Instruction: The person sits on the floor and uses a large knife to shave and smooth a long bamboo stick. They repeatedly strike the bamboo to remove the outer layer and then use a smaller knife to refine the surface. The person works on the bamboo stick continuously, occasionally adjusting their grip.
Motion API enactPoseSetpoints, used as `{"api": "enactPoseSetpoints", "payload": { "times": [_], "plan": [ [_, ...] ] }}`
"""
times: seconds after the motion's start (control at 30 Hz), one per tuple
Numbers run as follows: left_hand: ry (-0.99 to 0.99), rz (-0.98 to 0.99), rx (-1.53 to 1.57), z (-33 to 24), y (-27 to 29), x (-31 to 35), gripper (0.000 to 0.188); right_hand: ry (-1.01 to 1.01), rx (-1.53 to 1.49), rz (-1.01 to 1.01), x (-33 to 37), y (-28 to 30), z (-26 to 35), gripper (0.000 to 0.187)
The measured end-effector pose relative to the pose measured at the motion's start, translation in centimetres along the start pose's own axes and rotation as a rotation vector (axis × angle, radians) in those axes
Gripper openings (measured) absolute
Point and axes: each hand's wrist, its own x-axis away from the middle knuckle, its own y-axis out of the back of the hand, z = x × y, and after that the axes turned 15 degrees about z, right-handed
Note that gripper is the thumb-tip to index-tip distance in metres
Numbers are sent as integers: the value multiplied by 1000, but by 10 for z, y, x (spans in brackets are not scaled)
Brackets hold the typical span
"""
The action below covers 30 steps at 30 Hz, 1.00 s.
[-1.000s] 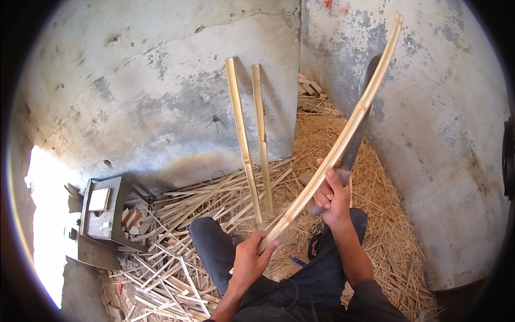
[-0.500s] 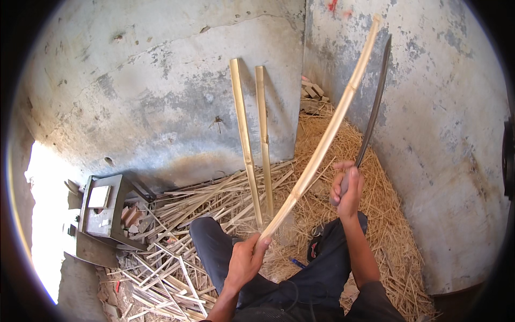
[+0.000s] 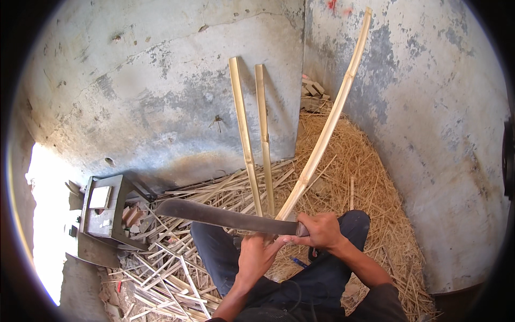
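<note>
two bamboo slats (image 3: 252, 134) lean on wall (image 3: 161, 91); metal stand (image 3: 104, 209) left; straw pile (image 3: 370, 188) right.

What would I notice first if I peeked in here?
Probably the big dark blade, held flat across the middle by the right hand. The left hand grips a long bamboo strip that slants up to the wall. Pale shavings heap in the corner behind.

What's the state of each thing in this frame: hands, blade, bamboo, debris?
left hand: closed on the bamboo strip's lower end
right hand: closed on the blade handle
blade: held level, pointing left
bamboo strip: held tilted up to the right
two bamboo slats: leaning on the wall
shavings: piled on the floor
</note>
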Motion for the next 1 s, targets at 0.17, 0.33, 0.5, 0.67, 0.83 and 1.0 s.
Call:
{"api": "enactPoseSetpoints", "payload": {
  "times": [0.17,0.33,0.5,0.67,0.83,1.0],
  "plan": [
    [189,48,-41,1,7,8,38,-200,-111,13,-6,11,-20,58],
    [262,55,68,-1,10,10,41,-181,-85,19,-12,13,-25,60],
    [179,48,-18,13,1,15,37,-61,23,55,-10,12,-13,60],
    [296,106,38,9,16,37,37,-349,-196,-88,-17,32,-69,63],
    [218,90,33,14,1,25,37,-236,-151,-28,-7,0,-46,60],
    [151,86,26,18,1,15,38,-153,-125,66,-6,-5,-16,58]
  ]
}}
